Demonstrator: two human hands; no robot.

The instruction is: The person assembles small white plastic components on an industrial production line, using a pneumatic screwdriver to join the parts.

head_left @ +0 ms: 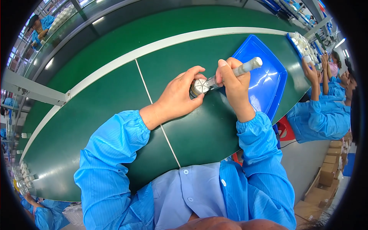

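My left hand [172, 99] curls its thumb and fingers around a small round part [198, 87], whose pale top is divided into wedge-like segments. The part is at the green tabletop; its underside is hidden. In my right hand [237, 86] is a hand tool [248, 66] with a thick handle that looks wrapped in pale tape. Its metal front end slants down to the left and meets the edge of the round part, though the exact contact is hard to make out. Just beyond my right hand lies a blue plastic tray [270, 78].
A metal post [34, 87] rises at the left by a white strip across the green table. Another blue tray with white parts [301, 44] stands at the far right, near a co-worker in blue [322, 119]. Cardboard boxes [326, 178] and a red stool [285, 128] are at the right.
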